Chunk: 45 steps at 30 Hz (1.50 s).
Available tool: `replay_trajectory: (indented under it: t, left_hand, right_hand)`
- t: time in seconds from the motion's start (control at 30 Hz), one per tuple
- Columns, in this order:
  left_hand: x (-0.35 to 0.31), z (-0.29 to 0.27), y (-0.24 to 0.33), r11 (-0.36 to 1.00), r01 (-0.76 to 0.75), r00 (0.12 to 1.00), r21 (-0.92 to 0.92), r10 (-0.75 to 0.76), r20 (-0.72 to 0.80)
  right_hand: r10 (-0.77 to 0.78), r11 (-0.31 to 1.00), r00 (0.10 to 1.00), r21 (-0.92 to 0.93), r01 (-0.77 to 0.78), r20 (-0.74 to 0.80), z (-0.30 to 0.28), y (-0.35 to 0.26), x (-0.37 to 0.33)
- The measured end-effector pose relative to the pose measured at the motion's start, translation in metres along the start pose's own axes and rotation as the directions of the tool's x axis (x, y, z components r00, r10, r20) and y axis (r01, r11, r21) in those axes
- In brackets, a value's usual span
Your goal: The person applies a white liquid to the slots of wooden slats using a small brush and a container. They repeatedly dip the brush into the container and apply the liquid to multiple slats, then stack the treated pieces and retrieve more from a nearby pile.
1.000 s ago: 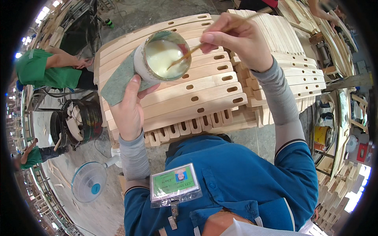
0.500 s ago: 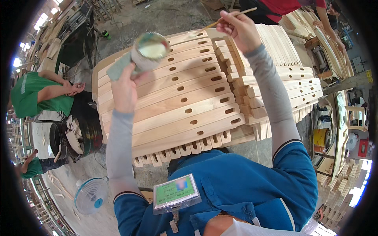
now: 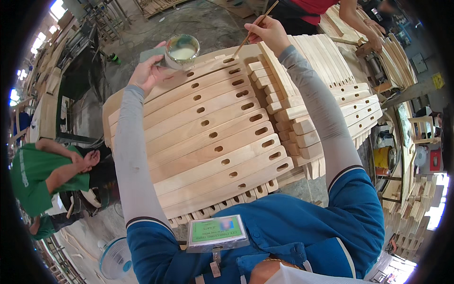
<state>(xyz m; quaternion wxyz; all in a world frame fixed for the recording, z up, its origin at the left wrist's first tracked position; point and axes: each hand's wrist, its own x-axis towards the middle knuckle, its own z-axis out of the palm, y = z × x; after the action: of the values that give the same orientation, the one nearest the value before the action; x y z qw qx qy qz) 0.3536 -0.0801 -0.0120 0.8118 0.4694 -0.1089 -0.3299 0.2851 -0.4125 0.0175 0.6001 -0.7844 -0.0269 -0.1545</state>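
My left hand (image 3: 145, 75) grips a round cup (image 3: 182, 50) of whitish liquid, its rim smeared. A flat grey-green pad (image 3: 150, 55) is pinched along with it, beside the cup. Between the fingers of my right hand (image 3: 270, 33) is a thin wooden-handled brush (image 3: 247, 39), slanting down to the left. Its tip reaches the slot near the right end of the farthest plank; whether it touches the wood, I cannot tell. Below both hands lies a row of pale wooden planks (image 3: 198, 135) with rounded ends and oval slots.
More slotted planks (image 3: 352, 102) are stacked at the right. A person in green (image 3: 47, 173) stands at the left, hands together. Another person in red (image 3: 314, 5) works at the far right beside piled wood (image 3: 395, 61). A fan (image 3: 116, 258) stands low at the left.
Both hands have moved farther away over the planks, the right one also leftward. The brush tilts more steeply, its tip now at the far plank's slot. The view has shifted a little.
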Motion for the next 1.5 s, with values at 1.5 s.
replay_trajectory:
  t: [1.5]
  left_hand:
    - [-0.036,-0.006,-0.003,0.983,-0.182,0.98,-0.022,0.179,-0.087]
  right_hand:
    - [0.125,0.991,0.988,0.04,-0.129,0.093,0.014,0.02,-0.008]
